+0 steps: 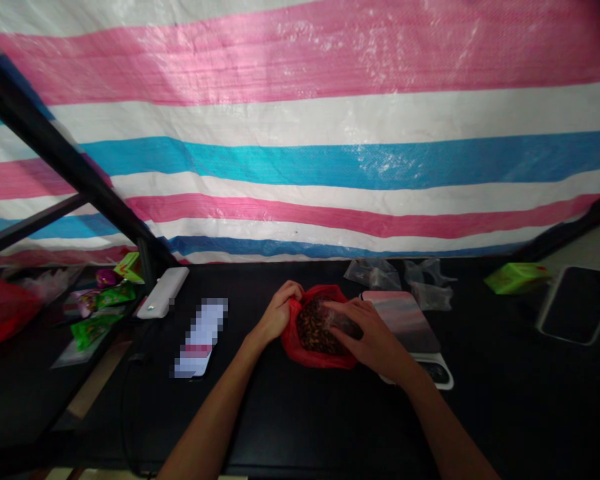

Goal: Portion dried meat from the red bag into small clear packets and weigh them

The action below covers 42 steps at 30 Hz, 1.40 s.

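A red plastic bag stands on the black table with its mouth spread wide. Small brown and yellowish pieces, like seeds or dried bits, fill it; their kind is too blurred to tell. My left hand is closed on the bag's upper left rim. Over the right side of the mouth reaches my right hand, index finger and thumb apart above the contents. Something shiny and clear, perhaps thin plastic, shows near these fingertips. Partly hidden under my right hand and forearm, a flat kitchen scale lies beside the bag.
Clear plastic bags lie behind the scale. A phone and a white power bank are at left, near colourful snack packets. Another phone and a green box stand right. A striped tarp hangs behind.
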{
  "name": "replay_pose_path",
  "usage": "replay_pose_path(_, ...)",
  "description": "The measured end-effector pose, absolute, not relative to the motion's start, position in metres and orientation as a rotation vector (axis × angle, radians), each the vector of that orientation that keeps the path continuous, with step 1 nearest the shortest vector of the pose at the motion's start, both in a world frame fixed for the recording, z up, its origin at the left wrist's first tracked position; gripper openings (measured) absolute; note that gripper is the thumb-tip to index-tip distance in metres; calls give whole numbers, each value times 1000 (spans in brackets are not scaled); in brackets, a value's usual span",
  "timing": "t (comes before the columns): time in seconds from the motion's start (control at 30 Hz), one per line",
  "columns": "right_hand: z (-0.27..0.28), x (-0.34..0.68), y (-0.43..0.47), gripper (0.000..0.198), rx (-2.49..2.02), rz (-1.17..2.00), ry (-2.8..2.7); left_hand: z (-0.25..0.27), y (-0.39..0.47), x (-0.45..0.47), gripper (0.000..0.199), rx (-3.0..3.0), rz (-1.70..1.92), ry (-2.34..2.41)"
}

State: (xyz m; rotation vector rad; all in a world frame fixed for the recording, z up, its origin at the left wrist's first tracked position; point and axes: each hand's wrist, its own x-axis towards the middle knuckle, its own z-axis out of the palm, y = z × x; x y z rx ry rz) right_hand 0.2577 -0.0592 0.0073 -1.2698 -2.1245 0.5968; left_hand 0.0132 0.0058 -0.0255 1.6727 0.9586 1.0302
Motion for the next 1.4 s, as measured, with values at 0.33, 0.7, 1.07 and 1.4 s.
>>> replay_pose_path(0.33, -2, 352, -42, 39, -1605, 339, -2015, -23, 7, 12, 11, 1691, 1045, 955)
replay_pose_path(0.7, 0, 370, -43, 51, -1574, 124, -1878, -24, 8, 10, 19, 1745, 1008, 994)
replay_pose_path(1.07, 0, 369, -42, 45, -1543, 144, -1885, -28, 8, 7, 21, 1836, 1020, 1048)
replay_pose_path(1.4, -1, 366, -47, 64, -1636, 360, -1988, -25, 1, 7, 27, 2127, 887, 1140)
